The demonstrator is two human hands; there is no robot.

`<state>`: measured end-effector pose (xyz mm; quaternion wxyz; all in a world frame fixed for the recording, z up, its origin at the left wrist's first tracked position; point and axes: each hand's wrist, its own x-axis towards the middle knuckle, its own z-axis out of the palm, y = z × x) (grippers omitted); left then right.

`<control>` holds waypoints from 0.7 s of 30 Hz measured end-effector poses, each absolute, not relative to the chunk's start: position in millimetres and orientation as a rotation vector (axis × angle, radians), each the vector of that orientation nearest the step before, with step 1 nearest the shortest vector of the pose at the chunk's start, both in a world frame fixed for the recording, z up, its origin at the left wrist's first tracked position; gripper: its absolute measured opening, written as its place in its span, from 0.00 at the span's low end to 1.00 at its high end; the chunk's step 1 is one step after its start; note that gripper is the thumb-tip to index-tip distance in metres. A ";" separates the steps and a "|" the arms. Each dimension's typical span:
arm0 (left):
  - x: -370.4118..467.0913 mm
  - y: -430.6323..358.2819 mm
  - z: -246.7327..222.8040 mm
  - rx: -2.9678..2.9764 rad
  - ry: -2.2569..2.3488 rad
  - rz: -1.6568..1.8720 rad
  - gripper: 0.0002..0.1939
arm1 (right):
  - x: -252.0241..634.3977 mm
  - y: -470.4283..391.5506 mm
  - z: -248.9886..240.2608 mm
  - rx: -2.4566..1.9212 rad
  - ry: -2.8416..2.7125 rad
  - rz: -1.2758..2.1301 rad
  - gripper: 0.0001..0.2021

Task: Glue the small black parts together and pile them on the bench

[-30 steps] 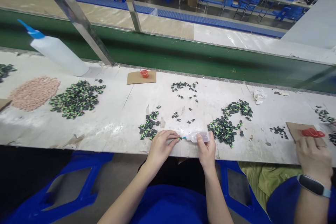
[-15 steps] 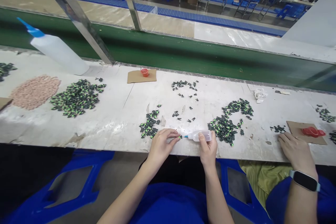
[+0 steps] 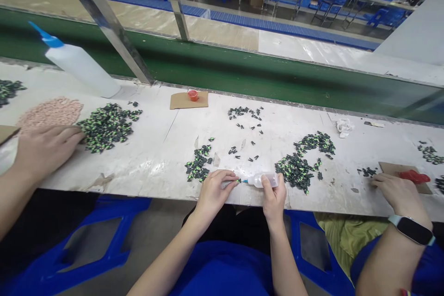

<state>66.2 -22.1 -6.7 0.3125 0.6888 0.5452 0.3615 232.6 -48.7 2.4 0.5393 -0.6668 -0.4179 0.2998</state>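
My left hand (image 3: 219,187) pinches a small black-and-green part (image 3: 239,180) between thumb and fingertips, just above the table's front edge. My right hand (image 3: 274,194) is wrapped round a small clear squeeze bottle (image 3: 257,179), held level. Its blue tip (image 3: 245,181) points left and sits at the part; whether they touch I cannot tell. Left of my left hand lies a small pile of black-and-green parts (image 3: 197,164). A larger pile of such parts (image 3: 294,171) is beside my right hand. Loose black pieces (image 3: 243,111) are scattered farther back.
A big white bottle (image 3: 83,69) leans at the back left. A red cup (image 3: 193,95) rests on cardboard (image 3: 176,101). Co-workers' hands are at the left (image 3: 48,150), beside pink pieces (image 3: 52,111), and at the right (image 3: 395,189). A green barrier (image 3: 243,71) runs behind the table.
The blue tip has come slightly closer to the part in my left hand. A co-worker's hand has appeared at the left by the pink pieces. The right co-worker's hand has shifted slightly.
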 end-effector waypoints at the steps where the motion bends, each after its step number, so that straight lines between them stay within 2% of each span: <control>1: 66.4 -22.0 -6.8 1.817 1.439 0.955 0.06 | 232.2 -48.8 2.3 -1.585 -0.987 0.710 0.14; 10: 63.1 -19.4 -3.9 1.794 1.376 0.897 0.06 | 240.0 -48.3 -7.9 -1.366 -0.637 0.699 0.14; 14: 58.0 -5.0 3.7 1.839 1.291 0.812 0.04 | 245.7 -43.9 -4.5 -1.300 -0.658 0.718 0.18; 17: 61.1 13.2 7.4 1.979 1.380 0.878 0.06 | 244.9 -37.4 -0.6 -1.302 -0.763 0.720 0.23; 21: 75.0 31.1 4.6 2.118 1.620 0.928 0.07 | 241.9 -28.9 -2.3 -1.429 -0.837 0.692 0.24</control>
